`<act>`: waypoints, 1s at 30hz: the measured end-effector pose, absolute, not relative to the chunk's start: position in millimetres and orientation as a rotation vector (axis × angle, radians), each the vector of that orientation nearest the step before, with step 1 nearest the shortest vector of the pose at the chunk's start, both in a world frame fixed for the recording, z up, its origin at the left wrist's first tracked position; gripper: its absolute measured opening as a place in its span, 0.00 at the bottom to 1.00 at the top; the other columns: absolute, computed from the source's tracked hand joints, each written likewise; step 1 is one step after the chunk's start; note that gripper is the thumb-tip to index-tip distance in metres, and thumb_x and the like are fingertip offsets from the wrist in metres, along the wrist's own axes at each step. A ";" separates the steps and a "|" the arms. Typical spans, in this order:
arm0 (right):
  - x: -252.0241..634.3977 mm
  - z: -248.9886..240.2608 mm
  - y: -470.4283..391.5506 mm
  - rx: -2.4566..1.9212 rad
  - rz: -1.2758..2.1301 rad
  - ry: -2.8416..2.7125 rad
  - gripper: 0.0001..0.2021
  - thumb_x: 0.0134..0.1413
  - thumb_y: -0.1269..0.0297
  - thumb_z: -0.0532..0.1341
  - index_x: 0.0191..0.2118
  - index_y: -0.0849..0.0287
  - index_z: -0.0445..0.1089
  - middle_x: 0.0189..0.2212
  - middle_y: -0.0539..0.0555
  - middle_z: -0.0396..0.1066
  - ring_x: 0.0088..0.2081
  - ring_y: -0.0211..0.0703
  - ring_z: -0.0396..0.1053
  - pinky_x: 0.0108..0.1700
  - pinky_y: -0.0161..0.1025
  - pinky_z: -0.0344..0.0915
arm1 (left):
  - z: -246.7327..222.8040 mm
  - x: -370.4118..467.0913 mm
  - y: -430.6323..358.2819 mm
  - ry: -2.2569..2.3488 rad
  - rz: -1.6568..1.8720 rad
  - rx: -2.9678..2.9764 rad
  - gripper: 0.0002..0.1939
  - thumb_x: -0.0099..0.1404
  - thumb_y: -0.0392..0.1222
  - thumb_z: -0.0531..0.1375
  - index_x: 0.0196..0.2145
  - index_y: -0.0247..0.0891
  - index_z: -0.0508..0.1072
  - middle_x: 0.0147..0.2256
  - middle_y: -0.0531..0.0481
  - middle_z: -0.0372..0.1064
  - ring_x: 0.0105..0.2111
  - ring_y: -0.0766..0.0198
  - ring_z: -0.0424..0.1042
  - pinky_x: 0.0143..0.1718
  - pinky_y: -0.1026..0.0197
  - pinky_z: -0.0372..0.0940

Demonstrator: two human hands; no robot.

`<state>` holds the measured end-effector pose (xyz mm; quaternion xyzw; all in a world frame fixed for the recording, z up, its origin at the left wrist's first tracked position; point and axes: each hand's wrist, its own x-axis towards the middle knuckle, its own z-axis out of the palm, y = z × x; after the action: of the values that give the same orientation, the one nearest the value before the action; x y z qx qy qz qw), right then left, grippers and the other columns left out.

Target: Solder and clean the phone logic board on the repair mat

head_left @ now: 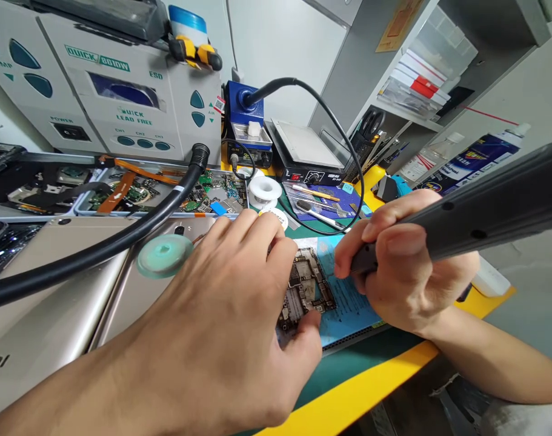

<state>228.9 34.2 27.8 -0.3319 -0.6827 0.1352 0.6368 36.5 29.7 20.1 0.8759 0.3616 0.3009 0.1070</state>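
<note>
Flat on a blue mat (355, 306), the circuit board (298, 297) lies just right of and partly behind the left hand (234, 303), whose thumb is at the near edge; other fingertips are hidden, grip unclear. Open mat separates board from right hand (412, 290), clenched round a black handle (498, 206).

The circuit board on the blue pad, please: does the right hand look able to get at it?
Probably yes: the right hand is close beside the circuit board, with nothing evident between them, though it grips a dark tool and the left hand hides part of the board.
</note>
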 end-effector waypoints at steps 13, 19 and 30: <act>231.1 25.5 37.0 -0.727 0.351 -1.594 0.12 0.64 0.57 0.70 0.32 0.54 0.73 0.16 0.43 0.66 0.12 0.38 0.66 0.11 0.38 0.58 | 20.1 37.5 29.0 1.048 0.896 2.586 0.06 0.61 0.44 0.61 0.34 0.42 0.68 0.37 0.47 0.64 0.38 0.49 0.64 0.39 0.42 0.60; 222.8 25.4 36.7 -0.692 0.286 -1.537 0.13 0.63 0.58 0.70 0.28 0.55 0.72 0.15 0.45 0.64 0.11 0.40 0.67 0.09 0.38 0.56 | 20.6 36.5 28.8 1.060 0.885 2.571 0.06 0.61 0.44 0.60 0.34 0.42 0.69 0.37 0.47 0.64 0.39 0.49 0.64 0.39 0.42 0.60; 230.9 25.8 35.3 -0.745 0.354 -1.609 0.12 0.63 0.58 0.70 0.30 0.53 0.72 0.15 0.45 0.67 0.13 0.41 0.67 0.12 0.40 0.59 | 20.5 36.5 29.6 1.034 0.878 2.564 0.06 0.61 0.44 0.61 0.37 0.43 0.71 0.38 0.48 0.64 0.39 0.48 0.64 0.39 0.43 0.59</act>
<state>230.9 35.3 25.8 -0.3238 -0.6992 0.1539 0.6186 36.5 29.6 20.5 0.8775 0.3540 0.3005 0.1200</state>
